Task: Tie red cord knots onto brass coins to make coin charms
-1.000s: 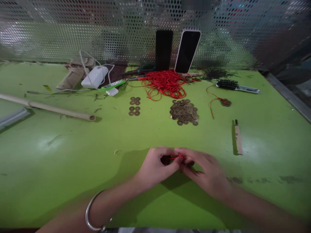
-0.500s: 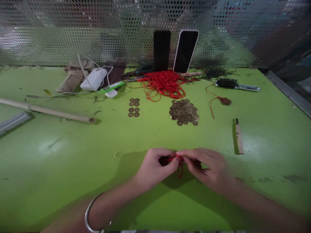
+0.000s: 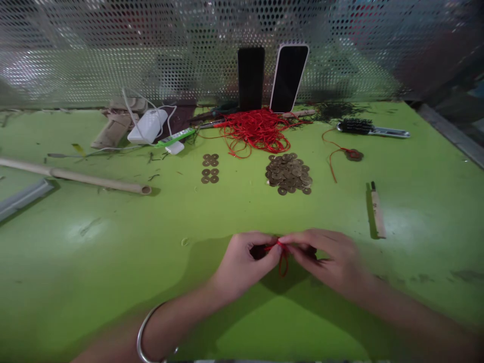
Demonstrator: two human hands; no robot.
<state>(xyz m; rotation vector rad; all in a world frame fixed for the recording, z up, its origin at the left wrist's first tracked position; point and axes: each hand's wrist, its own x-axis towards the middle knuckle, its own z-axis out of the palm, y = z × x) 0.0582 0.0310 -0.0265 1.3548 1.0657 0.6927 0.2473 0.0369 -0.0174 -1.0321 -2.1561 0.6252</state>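
L hand (image 3: 245,259), R hand (image 3: 328,259) pinch red cord (image 3: 282,256); tube (image 3: 176,136) txt blurry.

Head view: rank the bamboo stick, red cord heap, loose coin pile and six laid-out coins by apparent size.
1. bamboo stick (by length only; the heap covers more area)
2. red cord heap
3. loose coin pile
4. six laid-out coins

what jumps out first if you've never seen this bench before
The left hand and right hand meet low in the middle, pinching a red cord between them. Behind them on the bright green table lie a pile of holed coins and a tangled red heap of cord, with two dark phones propped against the perforated screen.
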